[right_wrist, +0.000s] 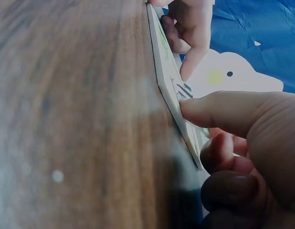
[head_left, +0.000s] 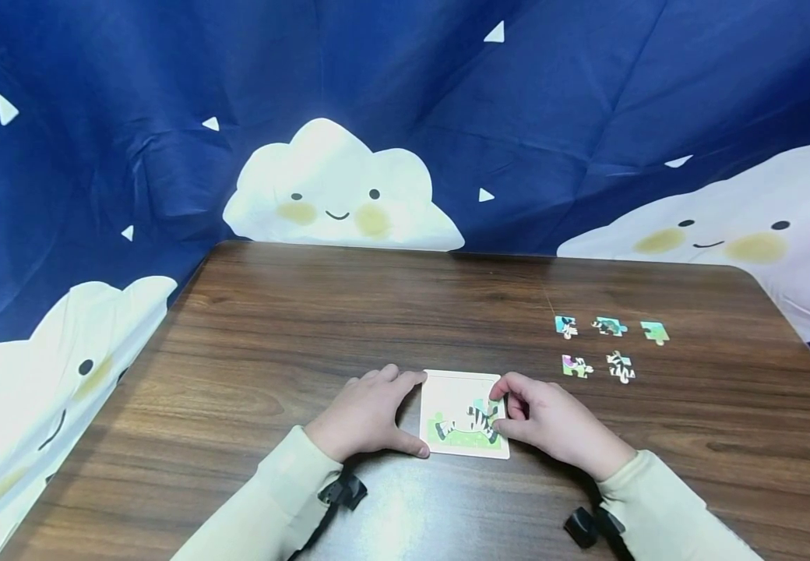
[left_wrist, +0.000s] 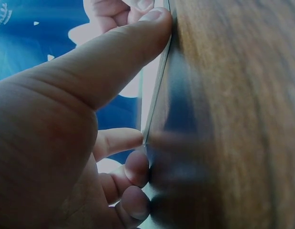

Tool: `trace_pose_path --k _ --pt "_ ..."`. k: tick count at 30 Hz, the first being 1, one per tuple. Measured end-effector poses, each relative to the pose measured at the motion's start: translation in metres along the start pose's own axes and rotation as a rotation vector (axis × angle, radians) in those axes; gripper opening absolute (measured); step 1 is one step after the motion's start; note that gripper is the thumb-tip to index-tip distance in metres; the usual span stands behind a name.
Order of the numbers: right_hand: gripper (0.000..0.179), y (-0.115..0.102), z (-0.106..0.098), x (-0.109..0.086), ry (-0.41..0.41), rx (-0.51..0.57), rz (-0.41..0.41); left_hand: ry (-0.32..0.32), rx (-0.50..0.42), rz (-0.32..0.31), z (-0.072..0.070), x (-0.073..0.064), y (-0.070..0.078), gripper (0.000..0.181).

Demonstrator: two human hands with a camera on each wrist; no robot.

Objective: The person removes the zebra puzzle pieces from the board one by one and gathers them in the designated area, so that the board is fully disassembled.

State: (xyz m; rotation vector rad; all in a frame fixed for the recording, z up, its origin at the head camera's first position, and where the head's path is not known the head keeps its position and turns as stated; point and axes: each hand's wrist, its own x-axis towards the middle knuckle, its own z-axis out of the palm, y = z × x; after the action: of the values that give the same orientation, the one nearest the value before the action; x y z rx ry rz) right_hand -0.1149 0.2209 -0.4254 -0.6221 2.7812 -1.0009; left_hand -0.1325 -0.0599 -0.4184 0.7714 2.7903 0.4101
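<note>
A square puzzle board [head_left: 457, 388] with a pale frame lies on the table, part of a striped zebra and green grass pieced together in its lower part. At its left side my left hand [head_left: 375, 413] is spread, thumb at the near corner and index finger at the far corner. My right hand [head_left: 545, 417] is over the board's right edge, pinching a small puzzle piece [head_left: 493, 411] between thumb and index finger against the picture. Those fingers mostly hide the piece. The right thumb [right_wrist: 209, 112] touches the picture beside black stripes in the right wrist view.
Several loose jigsaw pieces lie in two rows at the right: a blue one [head_left: 565, 326], a dark-and-blue one [head_left: 610, 326], a green one [head_left: 654, 333], a pink one [head_left: 576, 366] and a striped one [head_left: 620, 367]. A blue cloud-print curtain [head_left: 517, 101] hangs behind the wooden table [head_left: 349, 304].
</note>
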Motion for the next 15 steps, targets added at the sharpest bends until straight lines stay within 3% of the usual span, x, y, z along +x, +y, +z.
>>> trace_pose_path --k 15 --pt "0.026 0.001 0.0023 -0.0001 0.047 0.087 -0.004 -0.001 -0.001 -0.001 0.0003 0.0 -0.0005 0.103"
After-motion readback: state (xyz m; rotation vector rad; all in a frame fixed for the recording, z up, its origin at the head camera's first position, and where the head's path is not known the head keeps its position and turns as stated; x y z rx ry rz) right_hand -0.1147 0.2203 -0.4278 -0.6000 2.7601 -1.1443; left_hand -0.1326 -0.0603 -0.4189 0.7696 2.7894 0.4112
